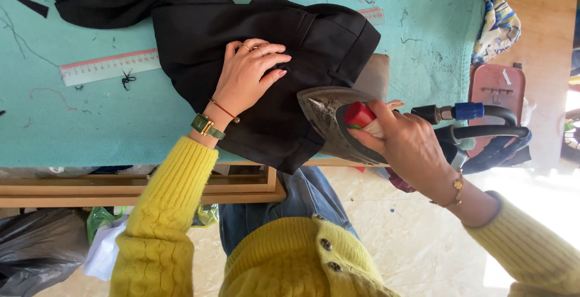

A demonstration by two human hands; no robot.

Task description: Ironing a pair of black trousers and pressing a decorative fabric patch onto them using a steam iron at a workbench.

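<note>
At the far left, the teal cloth-covered tabletop (72, 128) lies mostly bare, with loose dark threads scattered over it and a small black fabric scrap (29, 5) near the far left corner. A pale ruler (109, 66) lies flat on this open stretch, running toward the middle, where its right end slips under the black garment (302, 43). The near edge of the tabletop runs across the view, and below it sits a wooden frame (139, 191); under that, at the lower left, a dark plastic bag (36, 245) rests on the floor.

The black garment is spread from the far left-centre edge to the near edge at the middle, where a corner of it hangs just over the edge. The left hand (248, 76), in a yellow knit sleeve with a green-strapped watch, presses flat and open on the garment, fingers spread toward the right.

Just to the right, a steam iron (329, 119) rests with its pointed nose on the garment near the near edge. The right hand (408, 146) is closed around the iron's red-topped handle. A black hose (489, 129) with a blue fitting runs from the iron off to the right.

Right of the garment the teal surface is open again up to its right edge. Beyond that edge a pinkish iron rest (498, 89) lies on the wooden surface, and a blue-and-white patterned cloth (498, 13) hangs at the far right corner. The floor below is pale tile, brightly lit at the right.
</note>
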